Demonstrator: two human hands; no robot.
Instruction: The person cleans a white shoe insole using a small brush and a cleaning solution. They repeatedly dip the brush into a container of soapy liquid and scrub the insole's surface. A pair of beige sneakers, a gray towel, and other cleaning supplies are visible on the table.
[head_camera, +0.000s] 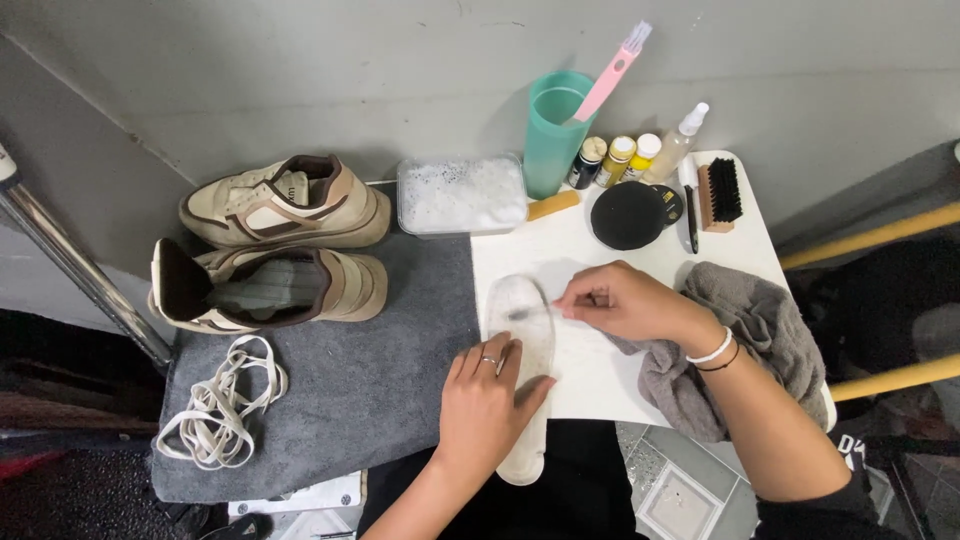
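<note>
My left hand (487, 405) pins the insole (522, 340) flat while my right hand (620, 300) pinches a small brush (530, 313); the foam tub (462, 193) at twelve o'clock could tip if knocked.

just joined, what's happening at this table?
A person is working on a white insole lying on a white board. The left hand presses it flat; the right hand holds a small brush against its upper end. Two beige-and-brown sneakers and a pile of laces sit on a grey mat to the left. A grey cloth lies by the right wrist.
</note>
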